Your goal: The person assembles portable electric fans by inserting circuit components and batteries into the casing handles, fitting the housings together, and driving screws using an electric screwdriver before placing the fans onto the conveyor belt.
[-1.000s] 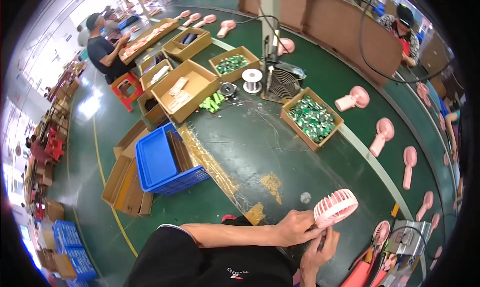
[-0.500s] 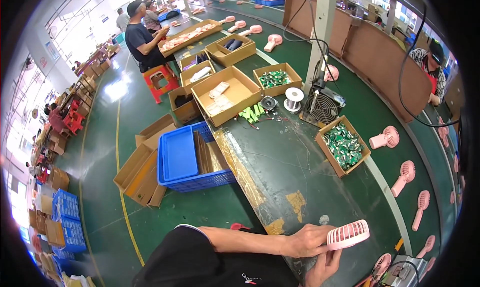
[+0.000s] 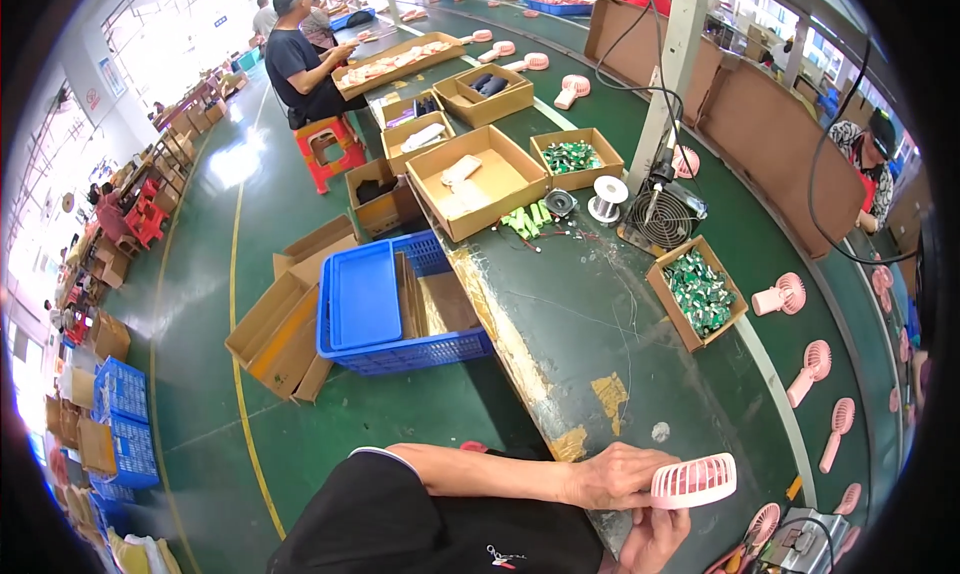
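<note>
A pink handheld fan (image 3: 694,481) is held over the near end of the workbench, its slatted round head turned to the right. My left hand (image 3: 618,476) reaches across from the left, fingers closed on the fan's near side. Below it, my right hand (image 3: 656,536) grips the fan from underneath with curled fingers. The fan's handle is mostly hidden behind my hands. Another pink fan (image 3: 764,522) lies beside a grey metal device (image 3: 800,546) to the right of my hands.
A carton of green circuit boards (image 3: 700,294), a solder wire spool (image 3: 606,199), a black fume fan (image 3: 662,219) and green battery cells (image 3: 525,219) stand farther up the bench. Pink fans (image 3: 810,372) line the green belt at right. A blue crate (image 3: 430,349) stands at left.
The view has shifted slightly. Pink fans on the belt have moved a little nearer to me. Both hands keep hold of the fan in almost the same place.
</note>
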The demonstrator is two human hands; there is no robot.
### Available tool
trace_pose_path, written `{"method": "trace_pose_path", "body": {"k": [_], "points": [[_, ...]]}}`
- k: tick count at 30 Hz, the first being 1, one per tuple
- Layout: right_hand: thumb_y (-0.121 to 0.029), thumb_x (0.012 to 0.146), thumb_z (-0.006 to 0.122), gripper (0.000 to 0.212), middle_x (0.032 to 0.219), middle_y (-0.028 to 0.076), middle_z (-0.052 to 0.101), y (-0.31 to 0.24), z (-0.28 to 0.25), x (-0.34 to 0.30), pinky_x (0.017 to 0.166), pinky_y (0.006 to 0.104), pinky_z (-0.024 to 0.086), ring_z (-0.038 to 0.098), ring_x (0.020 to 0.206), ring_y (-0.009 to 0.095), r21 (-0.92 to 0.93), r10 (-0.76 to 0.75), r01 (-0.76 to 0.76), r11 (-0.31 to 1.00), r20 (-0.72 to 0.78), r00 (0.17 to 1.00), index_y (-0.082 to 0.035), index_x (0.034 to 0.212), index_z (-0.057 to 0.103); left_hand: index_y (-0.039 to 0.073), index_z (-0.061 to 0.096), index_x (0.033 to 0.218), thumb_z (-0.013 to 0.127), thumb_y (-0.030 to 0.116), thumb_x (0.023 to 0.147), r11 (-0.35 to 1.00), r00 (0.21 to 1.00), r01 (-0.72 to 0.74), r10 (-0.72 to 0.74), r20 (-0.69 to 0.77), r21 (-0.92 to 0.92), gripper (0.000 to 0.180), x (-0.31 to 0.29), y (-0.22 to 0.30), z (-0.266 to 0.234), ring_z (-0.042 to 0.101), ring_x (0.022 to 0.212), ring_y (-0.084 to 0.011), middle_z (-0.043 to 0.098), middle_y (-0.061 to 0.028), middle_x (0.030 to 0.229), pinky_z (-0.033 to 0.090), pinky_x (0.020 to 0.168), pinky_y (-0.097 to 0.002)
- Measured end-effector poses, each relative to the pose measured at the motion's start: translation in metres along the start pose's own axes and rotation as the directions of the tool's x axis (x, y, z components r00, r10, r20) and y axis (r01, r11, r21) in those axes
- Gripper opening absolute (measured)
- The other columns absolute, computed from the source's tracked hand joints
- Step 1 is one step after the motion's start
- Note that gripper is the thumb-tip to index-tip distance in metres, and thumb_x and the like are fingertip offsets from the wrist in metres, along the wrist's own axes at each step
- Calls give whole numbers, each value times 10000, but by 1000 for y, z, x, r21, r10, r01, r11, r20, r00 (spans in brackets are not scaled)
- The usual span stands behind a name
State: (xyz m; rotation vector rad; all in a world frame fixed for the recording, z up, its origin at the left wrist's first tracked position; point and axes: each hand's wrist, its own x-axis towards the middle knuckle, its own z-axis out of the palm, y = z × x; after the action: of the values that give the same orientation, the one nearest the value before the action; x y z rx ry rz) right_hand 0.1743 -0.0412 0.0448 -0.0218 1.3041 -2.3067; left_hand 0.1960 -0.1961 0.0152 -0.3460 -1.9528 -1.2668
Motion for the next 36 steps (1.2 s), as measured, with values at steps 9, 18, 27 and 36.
{"method": "trace_pose_path", "body": {"k": [9, 18, 27, 36], "points": [[14, 795, 682, 215, 735, 52, 535, 1, 11, -23, 579, 269, 423, 513, 626, 138, -809, -301, 446, 382, 347, 888, 35, 1007, 650, 5, 683, 889, 702, 112, 825, 952, 954, 301, -300, -31, 58, 126, -30, 33, -35, 647, 571, -179, 658, -101, 690, 503, 526, -311], [55, 835, 636, 208, 835, 49, 557, -14, -31, -46, 594, 195, 470, 560, 690, 71, -819, -308, 328, 470, 196, 931, 64, 1042, 646, -46, 668, 996, 609, 156, 925, 167, 408, 832, -830, 380, -529, 222, -36, 17, -14, 659, 673, -138, 674, -75, 805, 540, 613, -271], [-97, 900, 618, 236, 787, 9, 623, -15, -59, 3, 500, 184, 362, 480, 579, 31, -513, 11, 13, 858, 43, 999, 59, 1076, 643, -57, 646, 1036, 584, 188, 954, 130, 355, 894, -789, 501, -429, 266, -17, 3, 22, 659, 723, -133, 681, -96, 879, 533, 623, -251], [-108, 886, 668, 186, 746, 46, 626, -16, -96, 68, 422, 185, 319, 500, 540, 53, -527, 251, -160, 835, 104, 962, 49, 987, 657, -53, 683, 1046, 646, 238, 920, 205, 312, 948, -761, 569, -246, 319, -1, -30, 48, 638, 659, -142, 679, -86, 828, 520, 517, -245]]}}
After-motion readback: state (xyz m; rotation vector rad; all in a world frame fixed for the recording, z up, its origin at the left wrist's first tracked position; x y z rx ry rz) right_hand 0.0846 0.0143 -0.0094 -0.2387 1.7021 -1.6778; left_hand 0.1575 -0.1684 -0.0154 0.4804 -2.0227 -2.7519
